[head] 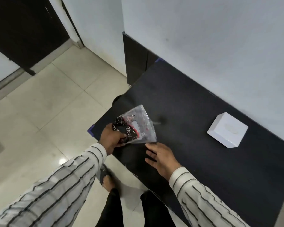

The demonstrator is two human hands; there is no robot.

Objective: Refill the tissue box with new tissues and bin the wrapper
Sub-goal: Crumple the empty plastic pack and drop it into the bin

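A clear plastic wrapper [136,126] with black and red print looks flat, held over the near-left corner of the black table [203,153]. My left hand [111,140] grips its printed end. Just below the wrapper's right corner, my right hand [161,158] hovers with its fingers spread and nothing in it. A white cube-shaped tissue box [227,129] stands on the table at the right, near the wall, well apart from both hands. Its top has an oval slot; whether tissues are inside cannot be seen.
The table stands against a white wall [203,38]. Pale tiled floor [47,112] lies to the left, with a dark doorway [23,30] at the far left. My foot in a sandal [105,177] and dark trouser legs are below the table edge.
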